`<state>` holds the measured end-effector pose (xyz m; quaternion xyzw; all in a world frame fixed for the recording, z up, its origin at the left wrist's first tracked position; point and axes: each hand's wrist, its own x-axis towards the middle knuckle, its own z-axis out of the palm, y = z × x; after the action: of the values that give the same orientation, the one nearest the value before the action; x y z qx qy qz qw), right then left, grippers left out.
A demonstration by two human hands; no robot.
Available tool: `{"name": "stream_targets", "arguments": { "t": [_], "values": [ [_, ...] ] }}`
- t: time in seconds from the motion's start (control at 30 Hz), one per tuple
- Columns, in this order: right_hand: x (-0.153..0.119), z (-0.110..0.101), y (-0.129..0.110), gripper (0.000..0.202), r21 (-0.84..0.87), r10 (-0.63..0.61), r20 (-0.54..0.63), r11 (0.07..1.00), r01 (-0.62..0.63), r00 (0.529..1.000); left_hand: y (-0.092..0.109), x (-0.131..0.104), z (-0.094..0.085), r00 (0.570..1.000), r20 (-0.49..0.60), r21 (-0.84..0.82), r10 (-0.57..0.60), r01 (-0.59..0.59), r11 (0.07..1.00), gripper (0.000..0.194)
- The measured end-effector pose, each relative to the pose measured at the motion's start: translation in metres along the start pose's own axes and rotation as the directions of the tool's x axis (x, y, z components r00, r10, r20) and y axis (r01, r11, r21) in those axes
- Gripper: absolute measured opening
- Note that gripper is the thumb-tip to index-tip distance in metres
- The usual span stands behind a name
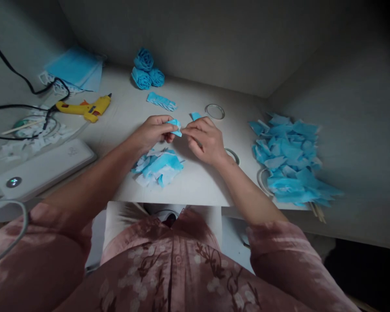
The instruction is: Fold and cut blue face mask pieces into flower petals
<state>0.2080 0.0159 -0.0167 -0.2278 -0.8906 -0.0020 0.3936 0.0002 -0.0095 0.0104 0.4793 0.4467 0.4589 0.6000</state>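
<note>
My left hand point(154, 131) is closed, its thumb and fingers pinching a small blue fabric piece point(174, 123) with a whitish edge. Fingertips of my right hand point(204, 138) pinch at the right edge of that same piece. A blue scrap point(195, 116) shows just behind my right knuckles; whether it lies on the table or is held, I cannot tell. Below my left hand lies a loose heap of blue and white fabric scraps point(160, 168). Beyond the hands rests a pleated blue strip point(161, 101), and behind it sit three rolled blue fabric roses point(143, 60).
To the left are a yellow glue gun point(92, 108), stacked blue face masks point(73, 69), a white power bank point(47, 167) and black cables point(16, 106). At right lies a large pile of blue fabric petals point(289, 151). Tape rings point(215, 111) lie near my right hand.
</note>
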Motion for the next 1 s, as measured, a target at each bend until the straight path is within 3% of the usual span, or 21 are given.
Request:
{"name": "stream_targets", "arguments": {
  "t": [0.13, 0.23, 0.33, 0.5, 0.7, 0.8, 1.0],
  "values": [
    [0.002, -0.003, -0.002, 0.036, 0.215, 0.262, -0.043, 0.945, -0.247, 0.964, -0.001, 0.002, -0.001, 1.000, 0.009, 0.094, -0.001, 0.000, 0.996, 0.011],
    [0.004, -0.003, -0.004, 0.049, 0.374, 0.391, 0.065, 0.843, -0.386, 0.918, -0.001, 0.001, 0.000, 1.000, 0.010, 0.163, -0.001, -0.001, 0.987, 0.013],
    [0.004, 0.001, -0.005, 0.056, 0.479, 0.420, 0.180, 0.752, -0.452, 0.890, 0.000, -0.001, 0.002, 0.999, 0.019, 0.227, 0.026, -0.030, 0.973, 0.014],
    [0.005, 0.008, -0.007, 0.057, 0.506, 0.456, 0.199, 0.710, -0.489, 0.868, -0.001, -0.002, 0.003, 0.997, 0.057, 0.264, 0.060, -0.073, 0.962, 0.012],
    [0.005, 0.008, -0.002, 0.059, 0.554, 0.494, 0.140, 0.679, -0.482, 0.858, -0.002, -0.001, -0.001, 0.991, 0.107, 0.120, 0.076, -0.089, 0.989, 0.023],
    [0.004, 0.010, -0.001, 0.060, 0.592, 0.476, 0.120, 0.670, -0.448, 0.871, -0.001, -0.002, 0.000, 0.987, 0.145, 0.187, 0.073, -0.100, 0.977, 0.024],
    [0.002, 0.014, -0.003, 0.059, 0.542, 0.461, 0.136, 0.706, -0.456, 0.877, -0.005, 0.000, 0.000, 0.994, 0.050, 0.227, 0.096, -0.105, 0.968, 0.022]
  ]
}}
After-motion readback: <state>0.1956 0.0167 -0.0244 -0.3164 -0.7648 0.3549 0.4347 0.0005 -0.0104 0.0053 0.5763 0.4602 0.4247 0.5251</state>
